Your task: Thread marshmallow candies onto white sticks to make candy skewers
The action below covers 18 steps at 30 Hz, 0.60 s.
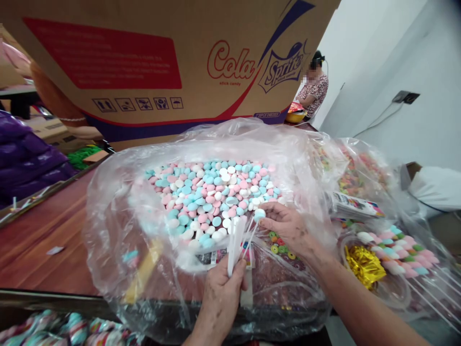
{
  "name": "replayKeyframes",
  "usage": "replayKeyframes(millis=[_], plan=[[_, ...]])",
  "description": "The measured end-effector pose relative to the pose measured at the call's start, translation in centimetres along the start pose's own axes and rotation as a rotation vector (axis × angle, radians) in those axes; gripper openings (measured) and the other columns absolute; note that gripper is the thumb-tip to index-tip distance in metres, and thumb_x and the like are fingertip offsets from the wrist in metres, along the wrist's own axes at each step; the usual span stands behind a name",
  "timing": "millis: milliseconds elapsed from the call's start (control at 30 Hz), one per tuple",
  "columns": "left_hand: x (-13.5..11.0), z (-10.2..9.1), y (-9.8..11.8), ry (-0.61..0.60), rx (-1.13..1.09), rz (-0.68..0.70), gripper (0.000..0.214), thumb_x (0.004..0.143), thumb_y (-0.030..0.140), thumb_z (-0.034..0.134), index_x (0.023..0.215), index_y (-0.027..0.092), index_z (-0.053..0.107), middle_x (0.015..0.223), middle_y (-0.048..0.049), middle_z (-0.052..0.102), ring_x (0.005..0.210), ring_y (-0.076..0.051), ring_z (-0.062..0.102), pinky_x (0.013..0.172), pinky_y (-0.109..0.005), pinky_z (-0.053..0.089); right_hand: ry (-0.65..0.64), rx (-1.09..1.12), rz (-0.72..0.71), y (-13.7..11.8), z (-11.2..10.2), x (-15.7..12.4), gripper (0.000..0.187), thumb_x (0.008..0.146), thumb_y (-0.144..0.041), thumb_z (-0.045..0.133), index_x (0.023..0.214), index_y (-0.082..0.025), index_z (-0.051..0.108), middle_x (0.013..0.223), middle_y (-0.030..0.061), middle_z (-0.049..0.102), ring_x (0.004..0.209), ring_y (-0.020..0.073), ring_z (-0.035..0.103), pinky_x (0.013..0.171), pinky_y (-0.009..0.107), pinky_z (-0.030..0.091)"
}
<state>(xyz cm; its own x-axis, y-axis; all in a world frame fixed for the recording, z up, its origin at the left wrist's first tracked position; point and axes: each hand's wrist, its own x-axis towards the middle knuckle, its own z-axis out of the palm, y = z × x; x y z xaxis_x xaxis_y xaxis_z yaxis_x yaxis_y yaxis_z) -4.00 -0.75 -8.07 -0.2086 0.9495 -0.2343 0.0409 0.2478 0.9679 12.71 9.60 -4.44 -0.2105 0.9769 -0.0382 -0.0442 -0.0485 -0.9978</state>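
My left hand (pixel 221 290) is closed around a small bundle of white sticks (pixel 232 247) that point upward. One thin stick (pixel 248 238) leans right from that hand toward a pale blue and white marshmallow (pixel 259 215). The fingertips of my right hand (pixel 288 226) pinch this marshmallow; whether the stick enters it is hard to tell. Behind both hands lies a heap of pink, blue and white marshmallows (pixel 205 192) in an opened clear plastic bag (pixel 115 202). Small coloured ring candies (pixel 279 245) lie just below my right hand.
A large cardboard box (pixel 194 57) stands behind the bag. To the right are finished-looking candy skewers (pixel 403 252), gold foil ties (pixel 363 266) and printed packets (pixel 356 204). Purple sacks (pixel 29 158) sit left of the reddish table (pixel 54 226). Another person (pixel 315 91) is at the back.
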Motion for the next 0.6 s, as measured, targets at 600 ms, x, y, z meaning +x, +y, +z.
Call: replayKeyframes(millis=[600], plan=[[-0.1,-0.3,0.1,-0.028,0.058,0.007,0.037,0.084,0.046,0.061,0.059,0.019,0.058,0.043,0.0046,0.049,0.040,-0.011,0.039,0.041,-0.022,0.025,-0.004,0.130,0.022,-1.1,0.4,-0.9,0.024,0.074,-0.035,0.075,0.089,-0.020,0.065,0.081,-0.0002,0.067,0.070,0.0140,0.062,0.064,0.026,0.049]])
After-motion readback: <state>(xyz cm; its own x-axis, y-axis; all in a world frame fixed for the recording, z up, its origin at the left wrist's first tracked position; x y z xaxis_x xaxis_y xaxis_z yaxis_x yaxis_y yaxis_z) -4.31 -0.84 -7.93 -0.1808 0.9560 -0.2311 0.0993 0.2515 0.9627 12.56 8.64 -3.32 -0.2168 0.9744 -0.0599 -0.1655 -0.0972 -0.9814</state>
